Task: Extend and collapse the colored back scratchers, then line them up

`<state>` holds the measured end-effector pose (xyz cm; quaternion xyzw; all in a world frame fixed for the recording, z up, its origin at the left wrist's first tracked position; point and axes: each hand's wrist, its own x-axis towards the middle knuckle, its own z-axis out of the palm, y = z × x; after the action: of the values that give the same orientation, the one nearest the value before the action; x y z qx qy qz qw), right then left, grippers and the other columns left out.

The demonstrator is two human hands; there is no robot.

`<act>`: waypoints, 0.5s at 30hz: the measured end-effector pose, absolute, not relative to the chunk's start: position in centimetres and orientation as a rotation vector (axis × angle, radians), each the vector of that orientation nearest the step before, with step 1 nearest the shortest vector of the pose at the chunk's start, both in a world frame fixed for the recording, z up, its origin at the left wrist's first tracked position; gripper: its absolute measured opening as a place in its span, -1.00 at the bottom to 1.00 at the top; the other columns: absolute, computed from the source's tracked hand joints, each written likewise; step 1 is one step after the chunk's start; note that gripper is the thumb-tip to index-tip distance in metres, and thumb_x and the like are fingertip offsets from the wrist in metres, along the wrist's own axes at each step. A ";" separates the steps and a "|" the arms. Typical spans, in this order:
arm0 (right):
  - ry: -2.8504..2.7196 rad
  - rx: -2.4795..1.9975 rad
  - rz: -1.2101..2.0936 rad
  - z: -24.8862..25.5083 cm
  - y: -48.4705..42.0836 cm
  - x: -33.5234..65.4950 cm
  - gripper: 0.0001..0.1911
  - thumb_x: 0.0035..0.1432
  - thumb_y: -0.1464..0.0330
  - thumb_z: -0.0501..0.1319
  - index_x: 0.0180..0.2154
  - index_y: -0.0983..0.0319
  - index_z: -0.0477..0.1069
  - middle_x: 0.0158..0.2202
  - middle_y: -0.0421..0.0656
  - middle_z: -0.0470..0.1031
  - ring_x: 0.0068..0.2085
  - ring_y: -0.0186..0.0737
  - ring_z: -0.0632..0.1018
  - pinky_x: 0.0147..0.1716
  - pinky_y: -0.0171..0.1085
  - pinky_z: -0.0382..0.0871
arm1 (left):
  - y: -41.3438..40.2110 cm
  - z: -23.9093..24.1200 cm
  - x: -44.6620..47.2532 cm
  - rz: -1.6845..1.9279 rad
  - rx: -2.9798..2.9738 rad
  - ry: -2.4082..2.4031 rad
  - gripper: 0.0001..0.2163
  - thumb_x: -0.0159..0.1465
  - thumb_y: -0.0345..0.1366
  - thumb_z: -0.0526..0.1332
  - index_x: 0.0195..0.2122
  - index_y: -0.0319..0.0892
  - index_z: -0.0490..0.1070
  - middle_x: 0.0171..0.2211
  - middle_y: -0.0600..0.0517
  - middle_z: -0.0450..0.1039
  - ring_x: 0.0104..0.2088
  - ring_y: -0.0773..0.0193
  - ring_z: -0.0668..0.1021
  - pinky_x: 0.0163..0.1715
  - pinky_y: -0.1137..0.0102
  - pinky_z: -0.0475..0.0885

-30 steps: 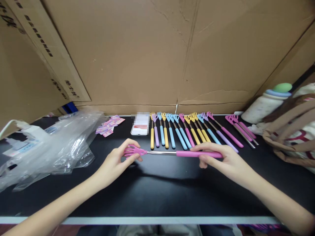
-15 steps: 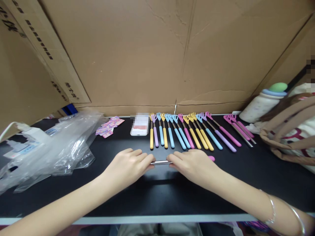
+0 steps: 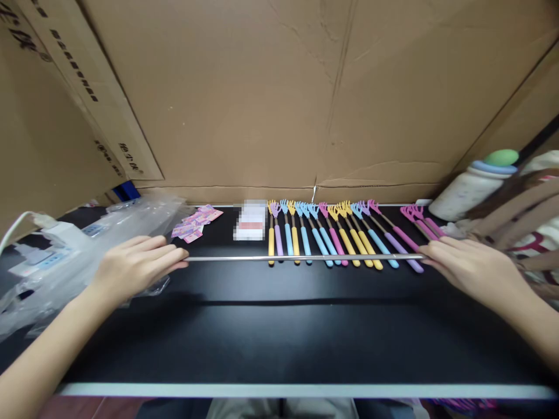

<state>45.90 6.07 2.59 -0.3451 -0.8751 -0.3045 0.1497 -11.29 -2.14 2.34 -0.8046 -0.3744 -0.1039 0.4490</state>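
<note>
A telescopic back scratcher, drawn out into a long thin metal rod (image 3: 301, 258), stretches level above the black table. Its left end is closed in my left hand (image 3: 142, 263), which hovers over the clear plastic bags (image 3: 126, 215). My right hand (image 3: 467, 269) grips the other end, just in front of some pink back scratchers (image 3: 421, 224). Both ends of the rod are hidden by my fingers. Behind the rod lies a row of back scratchers (image 3: 334, 238) with yellow, blue, purple and pink handles, their claw ends pointing away from me.
A phone (image 3: 251, 221) and several pink-purple cards (image 3: 196, 222) lie at the back. On the left sits a white power strip (image 3: 56, 250) with a cable. A white bottle (image 3: 471, 189) and a bag (image 3: 533, 233) stand at the right. Cardboard (image 3: 244, 105) walls the back.
My hands have moved far apart, left and right, and the back scratcher's short metal shaft has stretched into a long rod. Both hands also sit slightly farther from the front edge.
</note>
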 end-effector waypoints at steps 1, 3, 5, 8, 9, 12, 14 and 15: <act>-2.512 -1.034 -0.842 2.6 6.0 46.2 -0.65 0.30 0.28 -0.08 -0.40 0.12 0.41 -0.45 -0.09 0.46 -0.37 -0.10 0.48 -0.36 -0.18 0.23 | -2.1 2.5 -11.1 -0.251 -1.976 -0.914 -0.79 0.35 -0.23 0.09 -0.41 -0.09 0.40 -0.56 0.13 0.42 -0.49 0.28 0.45 -0.45 0.40 0.25; -2.505 -1.096 -0.790 2.6 5.9 46.3 -0.63 0.30 0.24 -0.09 -0.40 0.12 0.42 -0.43 -0.07 0.47 -0.34 -0.06 0.50 -0.31 -0.14 0.27 | -2.0 3.0 -10.6 -0.259 -1.973 -0.895 -0.78 0.35 -0.24 0.09 -0.43 -0.10 0.40 -0.57 0.13 0.42 -0.48 0.29 0.45 -0.44 0.41 0.26; -2.498 -1.108 -0.753 2.4 6.0 46.4 -0.63 0.30 0.21 -0.08 -0.38 0.12 0.43 -0.39 -0.08 0.51 -0.31 -0.05 0.52 -0.29 -0.11 0.31 | -1.7 3.4 -10.2 -0.274 -2.004 -0.889 -0.80 0.34 -0.25 0.11 -0.43 -0.10 0.40 -0.57 0.13 0.43 -0.48 0.29 0.45 -0.45 0.40 0.25; -2.487 -1.077 -0.713 1.9 6.2 46.9 -0.63 0.29 0.15 -0.06 -0.35 0.11 0.43 -0.37 -0.11 0.56 -0.33 -0.07 0.54 -0.31 -0.12 0.36 | -1.5 3.4 -10.6 -0.293 -2.055 -0.960 -0.84 0.34 -0.26 0.11 -0.35 -0.09 0.43 -0.54 0.12 0.45 -0.46 0.27 0.47 -0.45 0.39 0.23; -2.474 -1.081 -0.711 1.8 6.2 47.1 -0.62 0.29 0.13 -0.07 -0.35 0.12 0.43 -0.37 -0.11 0.56 -0.34 -0.07 0.55 -0.33 -0.12 0.37 | -1.5 3.4 -11.0 -0.302 -2.072 -1.020 -0.82 0.35 -0.24 0.08 -0.32 -0.09 0.44 -0.52 0.11 0.46 -0.45 0.26 0.49 -0.45 0.39 0.23; -2.424 -1.131 -0.716 1.4 6.0 48.0 -0.55 0.28 0.07 -0.11 -0.34 0.14 0.44 -0.36 -0.07 0.57 -0.36 -0.04 0.56 -0.39 -0.13 0.39 | -1.8 3.0 -12.1 -0.354 -2.108 -1.218 -0.74 0.38 -0.17 0.00 -0.29 -0.09 0.45 -0.43 0.08 0.51 -0.43 0.26 0.52 -0.48 0.41 0.24; -2.420 -1.132 -0.728 1.4 5.8 48.2 -0.55 0.28 0.06 -0.09 -0.31 0.15 0.44 -0.36 -0.05 0.58 -0.37 -0.04 0.58 -0.41 -0.15 0.40 | -2.0 2.8 -12.5 -0.378 -2.097 -1.320 -0.69 0.40 -0.14 -0.05 -0.29 -0.10 0.45 -0.38 0.08 0.53 -0.41 0.27 0.54 -0.47 0.44 0.25; -2.427 -1.133 -0.730 1.4 5.7 48.0 -0.58 0.28 0.08 -0.07 -0.30 0.16 0.44 -0.34 -0.04 0.58 -0.36 -0.05 0.58 -0.40 -0.16 0.41 | -2.0 2.6 -12.4 -0.386 -2.092 -1.355 -0.68 0.40 -0.14 -0.06 -0.27 -0.11 0.44 -0.36 0.08 0.53 -0.39 0.26 0.54 -0.45 0.45 0.27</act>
<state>48.05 5.68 1.39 -0.4012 -0.8597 -0.2586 0.1818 -12.36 -1.99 2.64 -0.7901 -0.5115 -0.1459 0.3047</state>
